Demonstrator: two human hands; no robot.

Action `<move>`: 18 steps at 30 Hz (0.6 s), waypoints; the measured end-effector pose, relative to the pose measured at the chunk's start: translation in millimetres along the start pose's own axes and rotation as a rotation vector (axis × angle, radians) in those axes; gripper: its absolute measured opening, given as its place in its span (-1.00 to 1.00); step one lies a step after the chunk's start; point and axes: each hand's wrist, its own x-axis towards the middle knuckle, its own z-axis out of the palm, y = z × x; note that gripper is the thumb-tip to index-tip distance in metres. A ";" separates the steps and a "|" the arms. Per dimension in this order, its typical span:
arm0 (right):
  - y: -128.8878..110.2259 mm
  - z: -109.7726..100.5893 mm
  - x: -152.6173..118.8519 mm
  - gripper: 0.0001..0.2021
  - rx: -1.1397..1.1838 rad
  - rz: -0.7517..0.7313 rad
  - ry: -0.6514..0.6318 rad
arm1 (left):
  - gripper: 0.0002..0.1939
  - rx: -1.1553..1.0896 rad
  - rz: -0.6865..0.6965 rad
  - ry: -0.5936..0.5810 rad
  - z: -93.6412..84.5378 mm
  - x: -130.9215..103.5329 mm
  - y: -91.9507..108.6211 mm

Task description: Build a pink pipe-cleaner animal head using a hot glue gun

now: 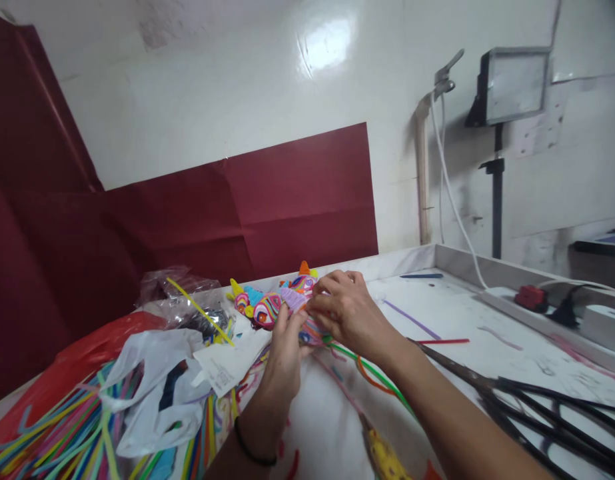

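Note:
My left hand (283, 357) and my right hand (350, 317) meet over a colourful pipe-cleaner figure (314, 331) with swirled stripes and a lilac piece (293, 299) on top. The left fingers grip its near side, and the right fingertips are pinched at its upper right edge; they partly cover it. Green and orange pipe cleaners (374, 375) trail from beside it under my right forearm. Just behind stand similar swirl-patterned figures (267, 310) with yellow, blue and orange pieces.
Loose pipe cleaners (62, 427), a white plastic bag (157, 393) and a red bag (87, 357) fill the left. Large scissors (487, 387) lie right, near a power strip (512, 303). A yellow-handled tool (384, 457) lies in front. A raised rim (397, 261) borders the table.

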 end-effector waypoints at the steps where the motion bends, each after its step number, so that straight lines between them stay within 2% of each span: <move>1: -0.5 -2.0 0.3 -0.87 0.022 0.007 0.016 | -0.57 -0.010 0.002 0.003 0.0 -0.2 1.5; 3: -0.7 -7.0 1.1 -0.84 0.082 0.030 0.095 | -0.60 -0.047 0.020 0.017 -0.5 -0.5 4.8; 6: 2.3 -14.3 2.6 -0.80 0.152 0.115 0.286 | -0.71 -0.124 0.033 0.000 -1.6 -0.4 10.2; 8: 6.4 -16.5 3.3 -0.77 0.215 0.233 0.400 | -0.77 -0.172 0.009 0.010 -1.9 -0.6 14.3; 10: 11.4 -15.7 3.6 -0.70 0.366 0.415 0.462 | -0.79 -0.205 -0.032 0.032 -1.6 -1.3 19.4; 12: 15.8 -12.5 3.3 -0.55 0.611 0.653 0.425 | -0.77 -0.231 -0.070 0.033 -1.0 -2.8 25.2; 14: 18.6 -8.3 2.2 -0.40 0.892 0.845 0.276 | -0.72 -0.251 -0.103 0.025 -0.8 -4.4 30.5; 16: 19.1 -4.4 0.8 -0.35 1.107 0.911 0.112 | -0.69 -0.260 -0.125 0.025 -1.4 -5.4 33.7; 18: 17.4 -1.3 -0.3 -0.39 1.224 0.885 -0.002 | -0.67 -0.256 -0.140 0.013 -2.8 -5.2 33.9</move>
